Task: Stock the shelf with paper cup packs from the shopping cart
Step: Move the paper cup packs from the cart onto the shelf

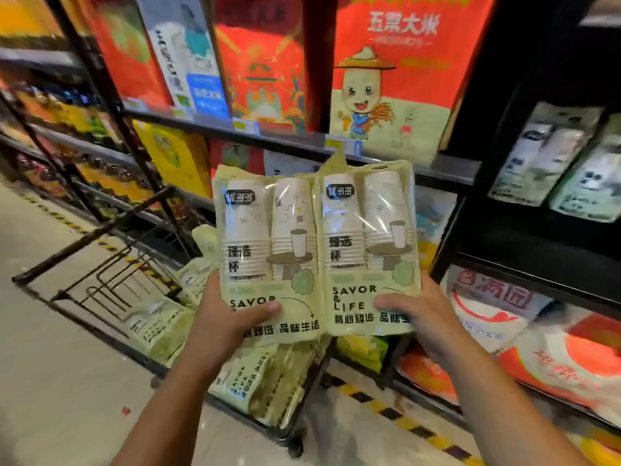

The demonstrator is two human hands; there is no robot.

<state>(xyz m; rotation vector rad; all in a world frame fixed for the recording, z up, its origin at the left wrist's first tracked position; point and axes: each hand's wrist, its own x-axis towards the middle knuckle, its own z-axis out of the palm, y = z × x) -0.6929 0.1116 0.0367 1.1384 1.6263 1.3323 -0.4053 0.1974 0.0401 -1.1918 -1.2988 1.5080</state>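
Left pack [268, 250] and right pack [366, 237]: glossy film, cup stacks inside, upright, long axis vertical, above shopping cart [94, 234]. Left hand [232, 317] fingers pinch left pack's bottom; right hand [413, 307] pinches right pack's.

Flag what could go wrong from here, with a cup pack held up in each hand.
Risk one: the left hand and right hand pinch the left pack and right pack only near their bottom edges, so either may tip or slip. Risk two: a dropped pack would likely fall onto the cart below.
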